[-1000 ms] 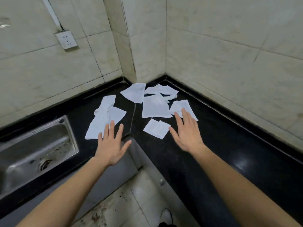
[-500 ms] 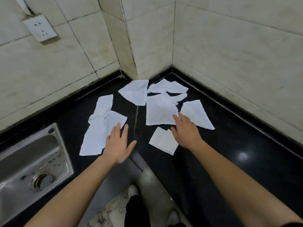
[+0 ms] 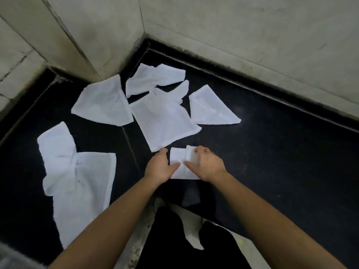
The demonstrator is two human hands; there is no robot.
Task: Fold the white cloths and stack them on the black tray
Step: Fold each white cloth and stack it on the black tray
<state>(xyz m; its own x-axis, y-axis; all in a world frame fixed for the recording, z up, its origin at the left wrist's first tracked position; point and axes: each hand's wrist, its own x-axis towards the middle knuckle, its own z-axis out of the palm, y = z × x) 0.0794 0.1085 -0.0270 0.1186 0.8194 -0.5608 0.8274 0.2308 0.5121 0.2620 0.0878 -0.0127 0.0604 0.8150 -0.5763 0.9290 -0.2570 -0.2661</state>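
Now my left hand (image 3: 159, 167) and right hand (image 3: 206, 166) both pinch the small near cloth (image 3: 177, 155); one hard tug could pull its fold open.

Folded cloth (image 3: 181, 162): laid on the counter (image 3: 281, 162) near its front edge, flanked by the left hand (image 3: 159, 168) and the right hand (image 3: 206, 166).
Flat cloth (image 3: 163, 121): spread just behind the folded cloth.
Corner cloth (image 3: 153, 77): set behind the flat cloth, nearest the wall corner.
Right cloth (image 3: 209, 109): laid just beside the flat cloth, on its right.
Back-left cloth (image 3: 103, 102): laid against the flat cloth's left edge.
Leftmost cloth (image 3: 77, 181): spread well left of the hands, reaching the front edge.
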